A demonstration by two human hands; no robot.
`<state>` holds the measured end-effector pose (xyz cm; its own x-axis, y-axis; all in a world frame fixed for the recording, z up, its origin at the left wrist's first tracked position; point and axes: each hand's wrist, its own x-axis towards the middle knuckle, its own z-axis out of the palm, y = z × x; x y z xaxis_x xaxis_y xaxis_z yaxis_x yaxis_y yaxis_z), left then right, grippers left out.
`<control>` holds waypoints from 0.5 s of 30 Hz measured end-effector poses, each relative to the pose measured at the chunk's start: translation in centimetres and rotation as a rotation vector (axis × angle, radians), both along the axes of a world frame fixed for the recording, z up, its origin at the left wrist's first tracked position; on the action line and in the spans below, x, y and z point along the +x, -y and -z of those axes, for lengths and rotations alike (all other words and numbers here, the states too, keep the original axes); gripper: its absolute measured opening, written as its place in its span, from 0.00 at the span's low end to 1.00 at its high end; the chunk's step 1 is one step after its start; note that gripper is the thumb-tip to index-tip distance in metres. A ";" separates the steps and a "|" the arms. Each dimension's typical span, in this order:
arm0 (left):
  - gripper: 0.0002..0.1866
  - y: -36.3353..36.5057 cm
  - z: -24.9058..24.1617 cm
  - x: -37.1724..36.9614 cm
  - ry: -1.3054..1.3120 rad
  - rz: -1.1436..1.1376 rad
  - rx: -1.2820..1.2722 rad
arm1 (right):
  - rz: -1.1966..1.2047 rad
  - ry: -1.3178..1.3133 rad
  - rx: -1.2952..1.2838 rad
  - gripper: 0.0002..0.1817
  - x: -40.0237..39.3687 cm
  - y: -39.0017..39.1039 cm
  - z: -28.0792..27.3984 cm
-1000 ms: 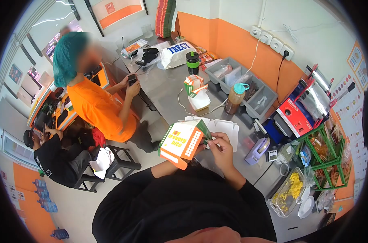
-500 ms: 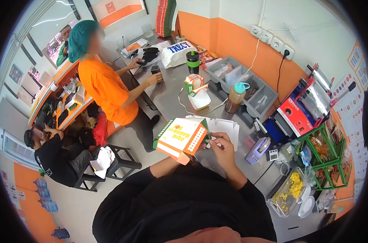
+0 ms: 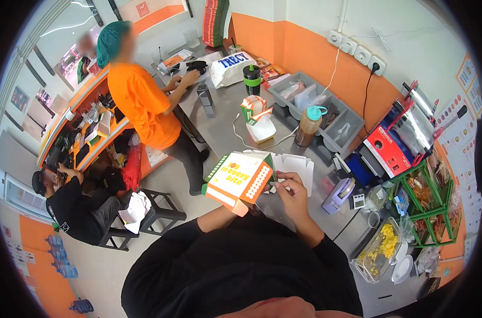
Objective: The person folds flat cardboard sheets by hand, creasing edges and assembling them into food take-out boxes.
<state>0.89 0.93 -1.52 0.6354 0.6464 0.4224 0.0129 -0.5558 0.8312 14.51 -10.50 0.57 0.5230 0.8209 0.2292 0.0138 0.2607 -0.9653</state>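
Observation:
A printed cardboard food box (image 3: 238, 175), white, orange and green with yellow lettering, is tilted in front of my chest. My left hand (image 3: 219, 218) supports it from below, its fingers mostly hidden behind the box. At the box's right edge, my right hand (image 3: 292, 195) pinches the green side flap between thumb and fingers. Flat white cardboard (image 3: 296, 168) lies on the steel table behind my right hand. Farther back stand a stack of folded cartons (image 3: 255, 110) and an open white carton (image 3: 261, 131).
A brown sauce bottle (image 3: 307, 127), a grey divided bin (image 3: 339, 131) and a tape dispenser (image 3: 337, 196) stand on the table (image 3: 219, 124). At right are a red sealing machine (image 3: 387, 151) and a tray of yellow food (image 3: 381, 249). A co-worker in orange (image 3: 142, 108) stands at left.
My hands and the box have barely moved; my right fingers shift slightly at the flap. The co-worker has let go of a dark box on the table and drawn both hands together farther back.

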 end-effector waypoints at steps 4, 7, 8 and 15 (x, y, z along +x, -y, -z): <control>0.25 -0.3 1.8 0.1 0.012 0.017 -0.093 | 0.005 0.013 -0.005 0.07 0.1 -0.1 0.0; 0.23 -0.8 2.7 0.2 0.029 0.018 -0.070 | 0.003 0.068 -0.017 0.08 0.2 0.0 -0.1; 0.21 -0.9 3.0 0.3 0.035 -0.008 0.036 | 0.004 0.067 -0.018 0.08 0.2 -0.1 0.0; 0.17 0.2 -0.1 -0.1 0.035 0.055 -0.164 | -0.019 0.046 -0.009 0.04 0.4 -0.2 1.0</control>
